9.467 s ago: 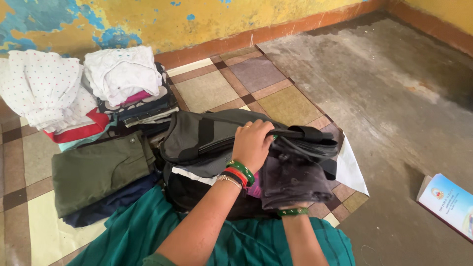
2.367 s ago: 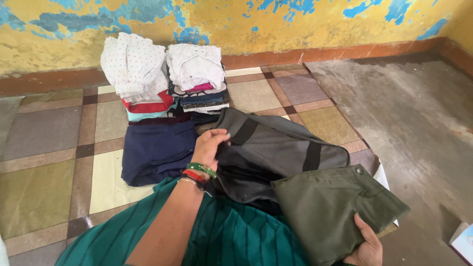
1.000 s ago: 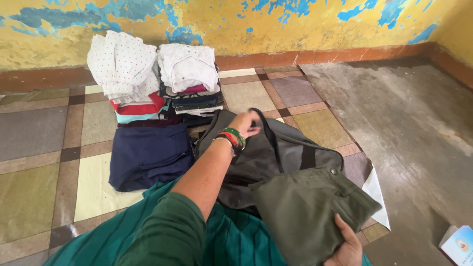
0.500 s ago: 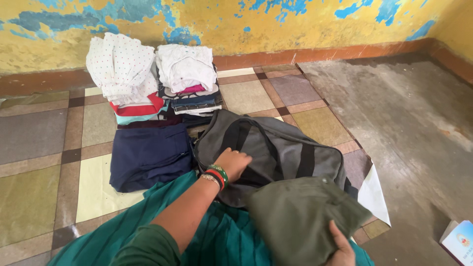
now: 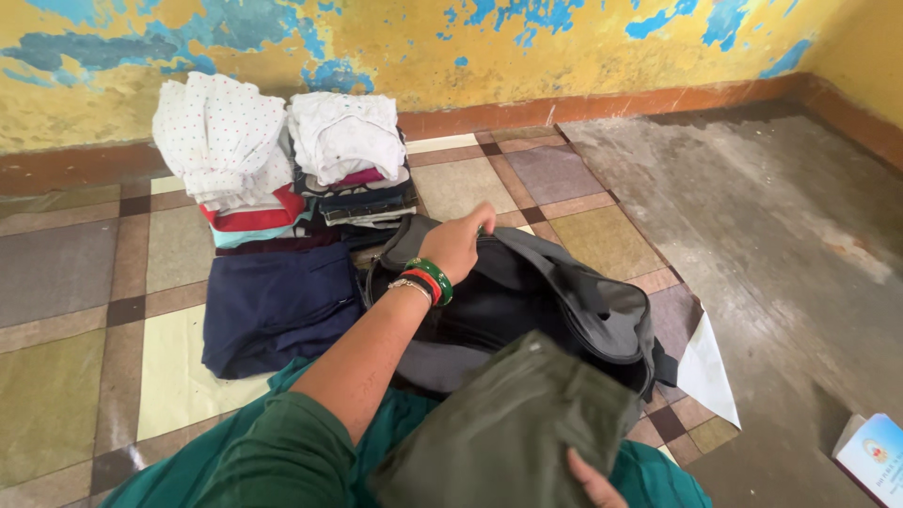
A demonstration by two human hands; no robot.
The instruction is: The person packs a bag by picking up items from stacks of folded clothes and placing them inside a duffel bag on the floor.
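Pinching the raised edge of the dark grey fabric duffel bag (image 5: 564, 301), the left hand (image 5: 458, 243) has its grip clamped on the flap at the centre of the frame, lifting it so the dark inside shows. Green and red bangles (image 5: 431, 280) ring that wrist. Low in the frame, the right hand (image 5: 593, 482) grips a folded olive-green cloth garment (image 5: 513, 428) from beneath, fingers closed on its lower edge, the garment just in front of the bag's opening. Left of the bag lies a folded navy-blue garment (image 5: 277, 306) on the chequered floor mat (image 5: 85, 282). Behind it, upper left, stand two stacks of folded clothes (image 5: 287, 160) topped with white pieces, against the peeling yellow and blue wall (image 5: 451, 38). A small white and blue box (image 5: 870, 456) sits at the lower right corner.
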